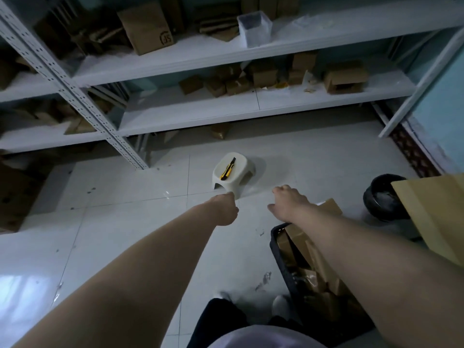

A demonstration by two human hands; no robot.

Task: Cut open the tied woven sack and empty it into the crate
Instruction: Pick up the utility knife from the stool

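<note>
Honestly can't say how far along this is, because I can't find the sack anywhere. No woven bag on the floor (125, 222), none in either hand. The closest candidate is a big tan sheet (431, 212) cut off at the right edge, but it looks more like flat card than sacking.

The knife (228, 169), yellow and black, is lying on a little white stool (242, 163) out in front of the shelves (251, 106), with nobody touching it. The crate (275, 238) is down at the lower right, by the person's feet and under the right forearm. It already has brown packets (301, 237) in it. So my guess is one of two things. Either the emptying is done and the knife has been put down, or the cutting hasn't started and those packets have nothing to do with it. I lean towards done, but that's just a hunch.

Both arms are stretched out over the floor. The left hand (226, 209) is balled into a fist with nothing poking out of it. It overlaps the near corner of the stool in the view, but I can't tell whether it touches it. The right hand (288, 203) hangs loose, fingers bent downward and thumb out, holding nothing.

Hard to make out:
- The forearm hides the middle of the crate, and its near end is very dark.
- There's a black bucket (381, 197) beside it, and I can't read what's inside.
- Both palms face away from the camera.
</note>
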